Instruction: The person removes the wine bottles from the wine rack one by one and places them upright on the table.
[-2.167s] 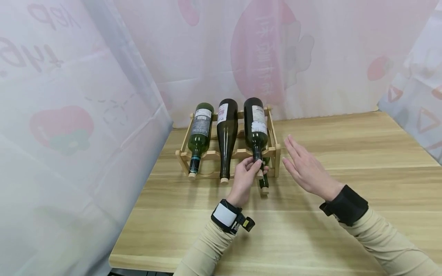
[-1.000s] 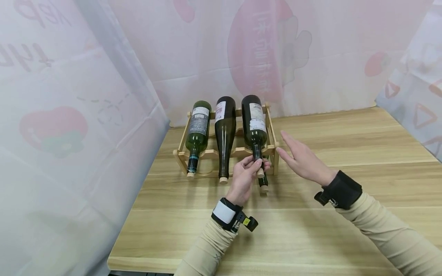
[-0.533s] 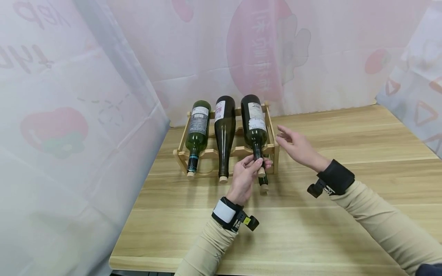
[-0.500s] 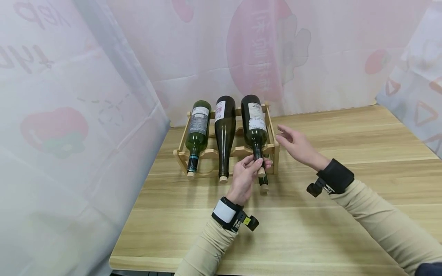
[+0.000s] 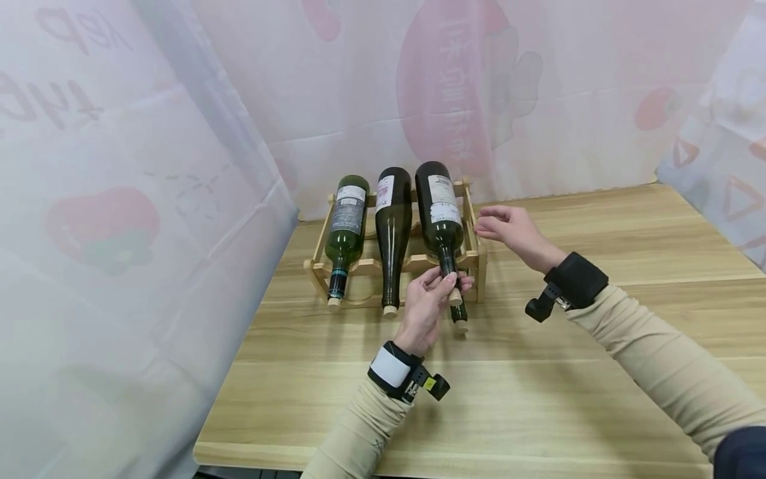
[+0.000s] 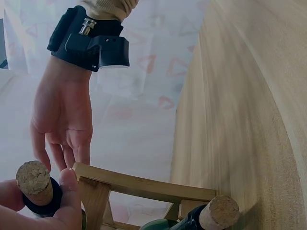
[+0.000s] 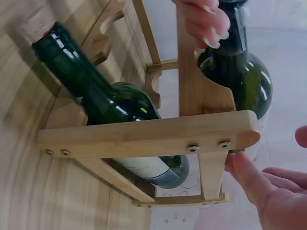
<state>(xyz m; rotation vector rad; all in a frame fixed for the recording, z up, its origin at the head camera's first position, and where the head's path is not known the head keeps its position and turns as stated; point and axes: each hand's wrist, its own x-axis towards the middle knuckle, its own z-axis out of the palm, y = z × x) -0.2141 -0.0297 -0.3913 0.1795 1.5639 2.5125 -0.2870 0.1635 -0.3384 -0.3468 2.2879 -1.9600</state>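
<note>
Three wine bottles lie across the top of a wooden wine rack (image 5: 364, 267), corked necks toward me. My left hand (image 5: 420, 309) pinches the neck of the right-hand dark wine bottle (image 5: 432, 193), just behind its cork (image 6: 33, 178). Beside the rack's right side is my right hand (image 5: 513, 229), fingers slightly bent and nothing held. In the right wrist view its fingertips are close to the rack's upper corner; contact is unclear. A green wine bottle (image 7: 129, 103) lies in the lower tier, mostly hidden from the head view.
The left green bottle (image 5: 347, 216) and the middle dark bottle (image 5: 391, 229) rest in the rack's top notches. Wooden tabletop (image 5: 598, 246) surrounds the rack. A printed cloth (image 5: 359, 80) hangs behind, with another on the left (image 5: 137, 319).
My right hand has moved away from me and left, nearer the rack's side, and its straight fingers have bent. The held bottle's base has shifted slightly left. My left hand keeps its hold.
</note>
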